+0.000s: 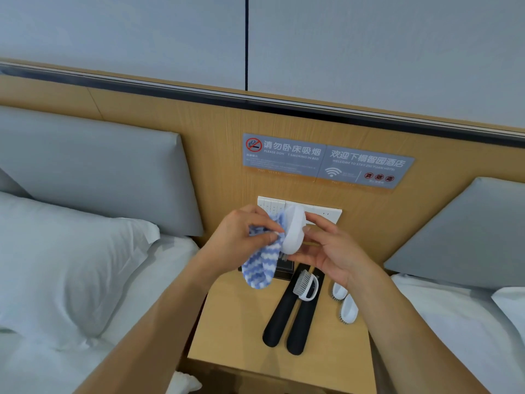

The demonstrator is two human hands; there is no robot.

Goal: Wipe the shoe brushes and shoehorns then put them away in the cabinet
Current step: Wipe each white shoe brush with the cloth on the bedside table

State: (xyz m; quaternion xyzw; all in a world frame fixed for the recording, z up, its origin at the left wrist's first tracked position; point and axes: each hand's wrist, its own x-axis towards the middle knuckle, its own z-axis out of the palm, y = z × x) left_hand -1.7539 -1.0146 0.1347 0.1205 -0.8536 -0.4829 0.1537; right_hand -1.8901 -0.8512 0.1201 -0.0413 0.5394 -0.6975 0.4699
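My right hand [329, 248] holds a white oval shoe brush [294, 230] upright above the wooden bedside cabinet [233, 331]. My left hand [241, 237] grips a blue-and-white striped cloth [262, 265] and presses it against the brush's left side. On the cabinet top lie two black shoehorns [287, 311] side by side. A grey-bristled brush with a white handle [305, 284] rests across their upper ends. Two more white brushes [345, 301] lie to the right.
Beds with white linen flank the cabinet: a pillow [65, 263] at left, a mattress [443, 322] at right. A wooden headboard panel carries a grey sign [326, 162] and a white switch plate [324, 211]. A dark box [284, 270] sits behind the cloth.
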